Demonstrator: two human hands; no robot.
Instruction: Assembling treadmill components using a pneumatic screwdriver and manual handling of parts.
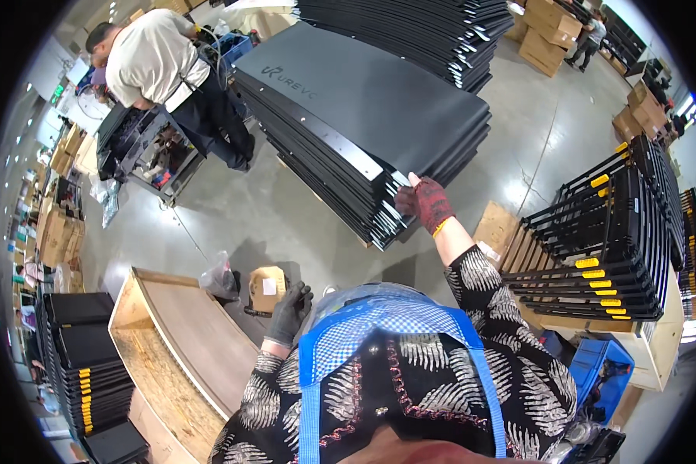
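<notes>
My right hand [429, 204], in a red and dark knit glove with a yellow cuff edge, is at the near corner of a tall stack of black sheets [379, 100]. Its fingers are curled in at the pale strips [387, 219] that stick out along that corner. What they pinch is hidden behind the glove. On the top sheet, a silvery band [340, 145] runs along the left edge. In a dark grey glove, my left hand [292, 311] hangs low beside my blue checked apron [387, 325]. Its fingers are loosely bent, and nothing shows in them.
A wooden crate [197, 340] and a small cardboard box [268, 288] stand near my left. Black frames with yellow tags [595, 255] are stacked on the right, above a blue bin [602, 375]. Another person [170, 77] bends over a cart [162, 151] at the far left.
</notes>
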